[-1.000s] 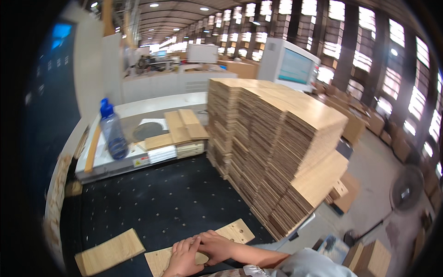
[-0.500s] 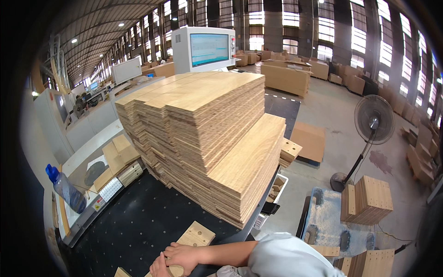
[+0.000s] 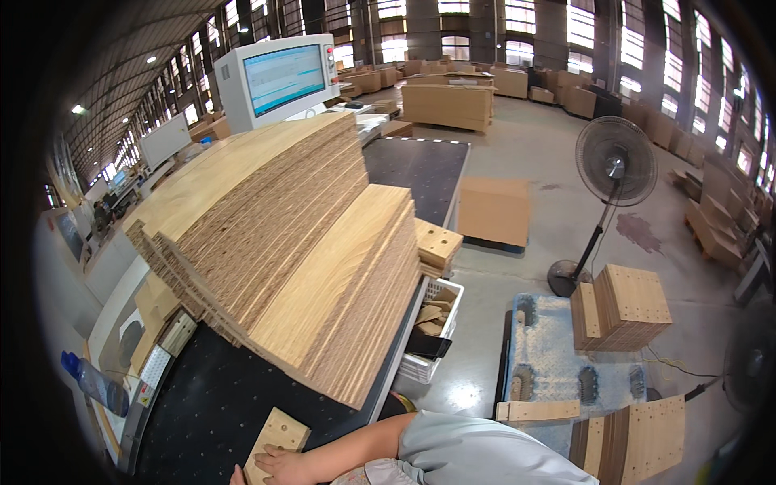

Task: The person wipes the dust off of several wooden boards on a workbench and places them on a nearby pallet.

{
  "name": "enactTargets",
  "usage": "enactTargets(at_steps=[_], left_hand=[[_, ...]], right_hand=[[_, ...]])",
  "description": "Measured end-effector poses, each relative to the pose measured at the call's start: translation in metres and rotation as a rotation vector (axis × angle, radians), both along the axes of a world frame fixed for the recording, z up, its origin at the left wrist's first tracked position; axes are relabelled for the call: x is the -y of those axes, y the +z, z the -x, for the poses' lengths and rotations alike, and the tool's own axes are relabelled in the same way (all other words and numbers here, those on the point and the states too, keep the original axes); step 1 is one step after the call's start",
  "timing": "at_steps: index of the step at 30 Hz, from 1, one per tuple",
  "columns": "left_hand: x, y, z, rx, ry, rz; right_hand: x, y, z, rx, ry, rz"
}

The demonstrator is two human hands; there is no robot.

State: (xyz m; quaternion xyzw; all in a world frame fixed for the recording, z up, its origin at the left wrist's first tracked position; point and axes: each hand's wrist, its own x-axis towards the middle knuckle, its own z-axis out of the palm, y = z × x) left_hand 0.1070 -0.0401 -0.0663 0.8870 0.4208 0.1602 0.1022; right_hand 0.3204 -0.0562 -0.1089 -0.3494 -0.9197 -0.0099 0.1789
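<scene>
At the lower edge, my right hand (image 3: 283, 466) lies on a drilled wooden board (image 3: 283, 431) on the black table, its fingers spread over the wood. Only a fingertip or so of my left hand (image 3: 237, 475) shows, beside the board's left side; the remainder is cut off by the picture's edge. Beyond my hands rises a tall stack of wooden panels (image 3: 267, 210), with a lower step of panels (image 3: 323, 275) on its right side. The black table (image 3: 210, 396) has small studs over its surface.
A monitor (image 3: 283, 79) stands behind the stack. At right are a white crate (image 3: 436, 323) of offcuts, a standing fan (image 3: 616, 166), and a blue pallet (image 3: 550, 356) bearing stacked drilled boards (image 3: 630, 307). A blue-capped bottle (image 3: 97, 386) leans at left.
My view has turned to the right, so the stack and monitor sit further left. My hands, earlier together over the board, now show apart, with the left mostly out of the picture.
</scene>
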Motion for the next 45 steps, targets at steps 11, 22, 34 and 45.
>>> enactTargets(at_steps=[11, 22, 34, 45], left_hand=[[0.003, -0.003, -0.005, -0.041, -0.032, -0.02], [-0.006, 0.007, -0.008, -0.055, 0.004, 0.19], [0.0, 0.004, -0.008, -0.037, 0.018, 0.177], [-0.006, 0.001, -0.008, -0.117, -0.022, 0.149]], right_hand=[[-0.003, -0.089, -0.015, -0.414, 0.128, -0.177], [0.035, -0.01, -0.051, -0.285, 0.097, 0.178], [0.036, 0.003, -0.055, -0.186, 0.095, 0.261], [0.039, 0.009, -0.049, -0.182, 0.043, 0.235]])
